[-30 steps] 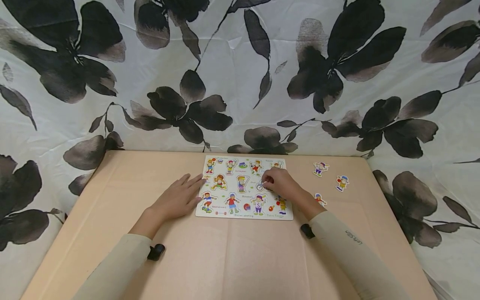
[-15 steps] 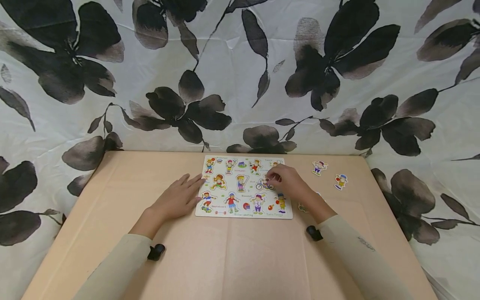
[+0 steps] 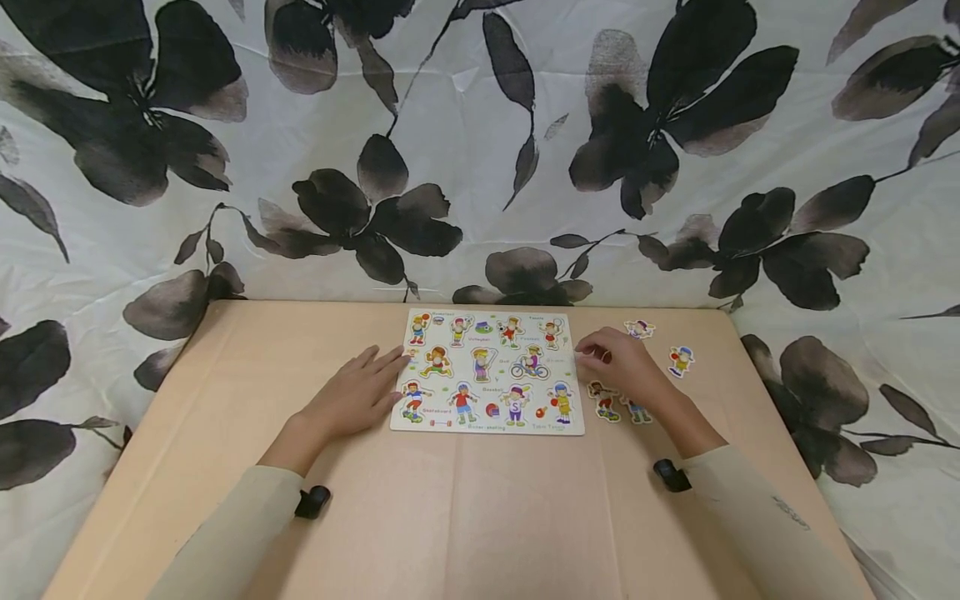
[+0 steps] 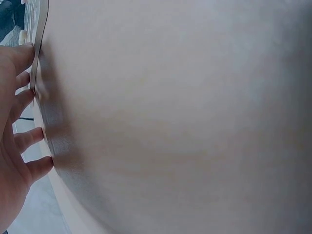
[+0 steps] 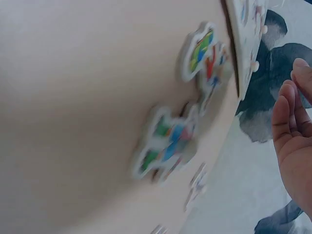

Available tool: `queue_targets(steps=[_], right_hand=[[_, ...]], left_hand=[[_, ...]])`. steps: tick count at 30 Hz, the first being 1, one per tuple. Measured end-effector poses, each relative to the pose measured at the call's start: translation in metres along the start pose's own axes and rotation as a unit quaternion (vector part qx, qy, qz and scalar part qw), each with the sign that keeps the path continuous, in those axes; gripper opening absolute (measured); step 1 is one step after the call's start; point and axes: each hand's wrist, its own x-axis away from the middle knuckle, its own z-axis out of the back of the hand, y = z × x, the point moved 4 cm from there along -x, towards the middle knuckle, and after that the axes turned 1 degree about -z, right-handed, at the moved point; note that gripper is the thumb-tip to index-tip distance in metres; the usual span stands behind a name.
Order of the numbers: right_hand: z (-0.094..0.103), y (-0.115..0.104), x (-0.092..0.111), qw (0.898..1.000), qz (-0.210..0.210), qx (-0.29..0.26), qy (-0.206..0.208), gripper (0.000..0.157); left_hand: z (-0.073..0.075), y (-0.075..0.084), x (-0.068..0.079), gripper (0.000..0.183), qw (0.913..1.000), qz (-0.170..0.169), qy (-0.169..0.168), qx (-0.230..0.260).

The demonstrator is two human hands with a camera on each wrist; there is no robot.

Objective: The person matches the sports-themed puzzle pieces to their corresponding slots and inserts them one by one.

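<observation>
A white puzzle board [image 3: 498, 412] with colourful sports figures lies at the far side of the table. My left hand [image 3: 354, 392] rests along its left edge, fingers extended; in the left wrist view the fingertips [image 4: 40, 168] touch the table and the board's side. Just off the board's right edge hovers my right hand [image 3: 622, 364], its fingers loosely bent and nothing showing between them. A cyclist piece [image 3: 530, 364] sits in the board's middle row. Below the right hand lie a figure piece [image 3: 604, 403] and another, partly hidden piece [image 3: 640, 414].
Farther right on the table [image 3: 525, 517] lie two more figure pieces, one with a red ball [image 3: 681, 362] and one [image 3: 639, 328] partly covered by the hand. A floral cloth [image 3: 480, 150] hangs behind the table's back edge.
My right hand has let go of the cyclist piece on the board and moved right, off the board. Pieces under the forearm have come into view. My left hand has stayed in place.
</observation>
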Motion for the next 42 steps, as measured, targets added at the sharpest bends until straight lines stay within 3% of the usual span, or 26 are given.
queue_targets(steps=[8, 13, 24, 33, 42], right_hand=[[0.000, 0.021, 0.023, 1.000, 0.006, 0.025, 0.004, 0.018], [-0.007, 0.030, 0.036, 0.999, 0.006, 0.027, -0.018, 0.023], [-0.017, 0.041, 0.045, 0.998, 0.017, 0.047, -0.030, 0.020], [-0.013, 0.036, 0.041, 0.997, 0.020, 0.059, -0.034, 0.017], [-0.012, 0.012, 0.025, 0.998, 0.048, 0.032, -0.012, 0.016]], left_hand=[[0.001, 0.001, 0.000, 0.065, 1.0000, -0.001, -0.003, 0.004], [0.000, 0.001, 0.001, 0.065, 1.0000, -0.003, -0.005, -0.001], [0.000, -0.001, 0.002, 0.066, 0.9999, -0.005, -0.001, -0.009], [0.003, 0.002, 0.003, 0.065, 0.9999, -0.012, 0.001, -0.010], [0.000, 0.001, 0.002, 0.065, 0.9998, -0.010, 0.000, -0.015]])
